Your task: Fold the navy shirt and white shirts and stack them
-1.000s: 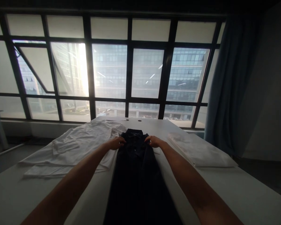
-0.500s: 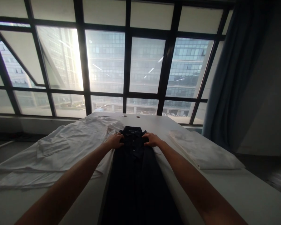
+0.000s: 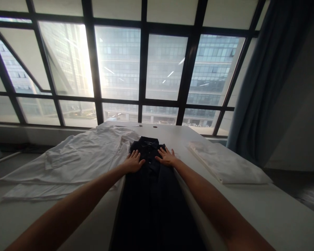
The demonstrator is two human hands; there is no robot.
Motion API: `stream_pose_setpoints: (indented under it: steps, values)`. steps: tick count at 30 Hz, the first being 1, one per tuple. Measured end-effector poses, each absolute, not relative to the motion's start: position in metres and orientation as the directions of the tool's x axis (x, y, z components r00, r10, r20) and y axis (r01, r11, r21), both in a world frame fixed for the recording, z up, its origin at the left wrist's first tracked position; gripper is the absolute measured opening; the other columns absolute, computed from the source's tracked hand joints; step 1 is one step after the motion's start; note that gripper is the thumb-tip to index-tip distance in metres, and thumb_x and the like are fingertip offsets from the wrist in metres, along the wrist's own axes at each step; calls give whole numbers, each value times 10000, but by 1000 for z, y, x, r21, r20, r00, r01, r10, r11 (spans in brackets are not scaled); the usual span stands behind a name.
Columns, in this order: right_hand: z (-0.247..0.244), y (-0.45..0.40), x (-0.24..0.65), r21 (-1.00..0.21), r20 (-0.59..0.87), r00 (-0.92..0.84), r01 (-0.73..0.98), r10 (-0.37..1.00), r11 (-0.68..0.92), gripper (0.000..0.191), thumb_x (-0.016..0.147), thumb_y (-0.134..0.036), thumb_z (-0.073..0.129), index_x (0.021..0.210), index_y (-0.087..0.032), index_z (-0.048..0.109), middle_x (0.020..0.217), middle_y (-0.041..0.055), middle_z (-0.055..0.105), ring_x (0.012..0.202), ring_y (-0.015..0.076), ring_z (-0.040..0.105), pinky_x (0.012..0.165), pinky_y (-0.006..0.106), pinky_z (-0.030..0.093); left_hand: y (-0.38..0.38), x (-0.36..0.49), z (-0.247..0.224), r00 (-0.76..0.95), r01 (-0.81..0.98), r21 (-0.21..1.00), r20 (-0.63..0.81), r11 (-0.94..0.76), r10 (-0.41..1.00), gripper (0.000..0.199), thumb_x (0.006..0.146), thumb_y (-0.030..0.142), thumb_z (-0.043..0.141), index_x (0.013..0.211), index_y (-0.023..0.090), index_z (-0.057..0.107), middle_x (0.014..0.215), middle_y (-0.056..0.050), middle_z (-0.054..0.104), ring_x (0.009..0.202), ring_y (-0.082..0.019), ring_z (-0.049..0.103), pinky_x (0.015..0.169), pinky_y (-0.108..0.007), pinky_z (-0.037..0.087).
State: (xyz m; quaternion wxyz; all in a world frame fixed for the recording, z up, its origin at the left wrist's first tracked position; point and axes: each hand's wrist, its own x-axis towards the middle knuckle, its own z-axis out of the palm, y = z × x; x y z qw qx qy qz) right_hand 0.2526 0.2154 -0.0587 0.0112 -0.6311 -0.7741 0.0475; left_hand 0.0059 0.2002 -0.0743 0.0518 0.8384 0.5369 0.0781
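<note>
A dark buttoned shirt lies lengthwise down the middle of the white table, its collar at the far end. My left hand rests flat on the shirt's left side just below the collar, fingers spread. On the opposite side my right hand lies on the cloth near the shoulder, its fingers also apart. Neither hand grips anything. The shirt's near end runs into deep shadow at the bottom of the view.
Rumpled white garments cover the table's left part. A folded white cloth lies on the right. Behind the table stand large framed windows, with a blue curtain at the right.
Both hands have let go of the shirt's shoulder edges, and their fingers have spread flat on it. The camera view has shifted slightly.
</note>
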Motion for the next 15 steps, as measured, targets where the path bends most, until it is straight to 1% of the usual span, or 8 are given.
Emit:
stream_pose_setpoints:
  steps: [3, 7, 9, 11, 13, 15]
  values:
    - [-59, 218, 251, -110, -25, -190, 976, 982, 186, 756, 975, -670, 180, 1579, -215, 152, 1626, 44, 31, 1487, 269, -59, 1150, 596, -66, 202, 8, -74, 402, 891, 185, 104, -415, 910, 777, 962, 613, 200, 1521, 81, 288, 1604, -201, 124, 1493, -323, 86, 1174, -508, 149]
    - [-62, 222, 250, -158, -99, -188, 972, 977, 172, 763, 966, -692, 202, 1575, -233, 174, 1627, 39, 31, 1487, 280, -50, 1152, 597, -56, 204, 11, -85, 424, 879, 185, 114, -439, 898, 781, 964, 604, 207, 1510, 54, 304, 1592, -223, 166, 1486, -331, 140, 1169, -514, 160]
    - [-62, 227, 252, -208, -45, -166, 966, 985, 153, 700, 995, -630, 190, 1573, -235, 189, 1626, 39, 53, 1490, 267, 0, 1163, 588, -23, 210, 10, -84, 418, 877, 221, 88, -427, 904, 724, 978, 565, 212, 1500, 79, 335, 1592, -209, 186, 1479, -328, 179, 1157, -510, 204]
    - [-60, 234, 256, -273, 71, -97, 955, 993, 113, 616, 1029, -509, 182, 1565, -209, 223, 1620, 62, 126, 1484, 248, 106, 1182, 540, 67, 221, 7, -75, 413, 868, 256, 107, -426, 905, 634, 992, 500, 247, 1465, 109, 403, 1580, -192, 253, 1464, -317, 239, 1146, -488, 252]
    - [-55, 242, 264, -330, 176, 29, 943, 984, 31, 556, 1036, -393, 200, 1535, -177, 312, 1574, 112, 284, 1437, 249, 273, 1168, 464, 200, 236, 2, -62, 381, 866, 258, 214, -428, 900, 545, 997, 418, 289, 1399, 111, 491, 1540, -186, 357, 1434, -302, 317, 1141, -451, 282]
    - [-49, 251, 274, -346, 187, 161, 934, 969, -89, 501, 1015, -338, 286, 1454, -166, 458, 1452, 153, 473, 1335, 281, 436, 1101, 432, 320, 253, -5, -51, 296, 892, 245, 321, -381, 900, 466, 987, 335, 326, 1287, 95, 591, 1436, -193, 498, 1361, -293, 432, 1121, -420, 324]
